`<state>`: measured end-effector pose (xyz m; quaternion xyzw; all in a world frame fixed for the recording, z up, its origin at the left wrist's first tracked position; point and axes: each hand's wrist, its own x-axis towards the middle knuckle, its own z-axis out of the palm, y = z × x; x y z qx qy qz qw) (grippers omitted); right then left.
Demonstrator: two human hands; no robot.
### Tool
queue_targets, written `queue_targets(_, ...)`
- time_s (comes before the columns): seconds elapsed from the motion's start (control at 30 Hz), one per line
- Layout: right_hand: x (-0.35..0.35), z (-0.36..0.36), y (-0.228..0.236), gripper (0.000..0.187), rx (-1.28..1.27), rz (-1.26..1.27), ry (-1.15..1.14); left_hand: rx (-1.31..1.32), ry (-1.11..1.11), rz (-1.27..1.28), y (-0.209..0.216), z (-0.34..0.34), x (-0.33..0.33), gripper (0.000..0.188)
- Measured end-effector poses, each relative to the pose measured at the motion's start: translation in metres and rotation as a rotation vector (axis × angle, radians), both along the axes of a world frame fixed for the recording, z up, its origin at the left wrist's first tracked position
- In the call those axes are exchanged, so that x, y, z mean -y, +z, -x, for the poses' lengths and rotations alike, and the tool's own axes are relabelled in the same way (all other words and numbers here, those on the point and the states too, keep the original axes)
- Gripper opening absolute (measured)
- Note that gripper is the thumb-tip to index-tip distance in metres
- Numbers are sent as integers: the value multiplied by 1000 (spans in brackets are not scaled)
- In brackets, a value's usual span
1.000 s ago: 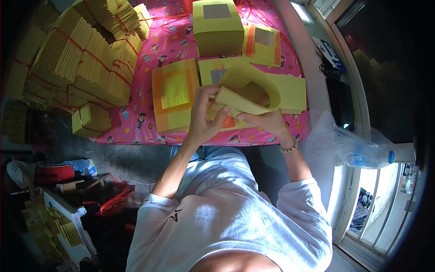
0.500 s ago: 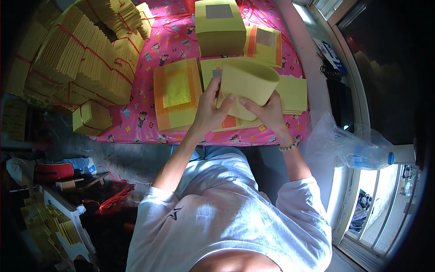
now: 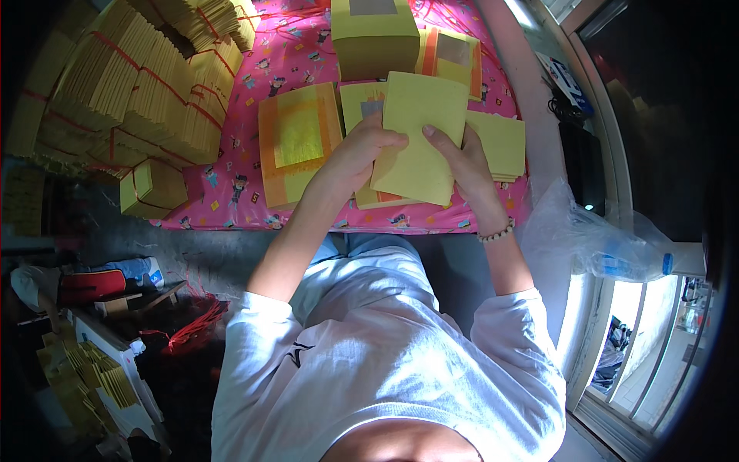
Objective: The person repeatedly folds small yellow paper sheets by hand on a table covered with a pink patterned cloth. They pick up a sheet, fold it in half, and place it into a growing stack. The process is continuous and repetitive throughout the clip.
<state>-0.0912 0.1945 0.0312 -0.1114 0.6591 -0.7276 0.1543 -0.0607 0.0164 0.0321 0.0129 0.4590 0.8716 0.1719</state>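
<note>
Evidently, both thumbs lie on the face of a plain yellow rectangular sheaf of paper [image 3: 422, 165], the left hand [image 3: 358, 154] gripping its nine o'clock edge and the right hand [image 3: 469, 165] its three o'clock edge; most fingers are hidden behind, and its thickness I can't judge. It is held up, tilted, above the pink patterned tablecloth [image 3: 223, 192]. To my eye the step is evening up loose paper. The next move seems to call for aligned edges and a gentle, equal pinch.

Outward from there, a flat yellow paper pile [image 3: 504, 146] sits at three o'clock, and an orange-banded yellow sheaf with a shiny gold panel [image 3: 299, 146] at nine. Between eleven and twelve stands a tall yellow paper block [image 3: 376, 58]. Farther off, toward ten, red-tied bundles of yellow paper [image 3: 138, 104] are heaped.
</note>
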Motion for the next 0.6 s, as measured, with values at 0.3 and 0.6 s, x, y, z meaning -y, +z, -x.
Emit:
queue_targets(0.3, -1, 2, 8, 44, 175, 95, 34, 82, 7, 44, -9, 13, 0, 49)
queue_targets(0.6, -3, 0, -4, 43, 93, 108, -36, 156, 22, 13, -16, 14, -8, 42)
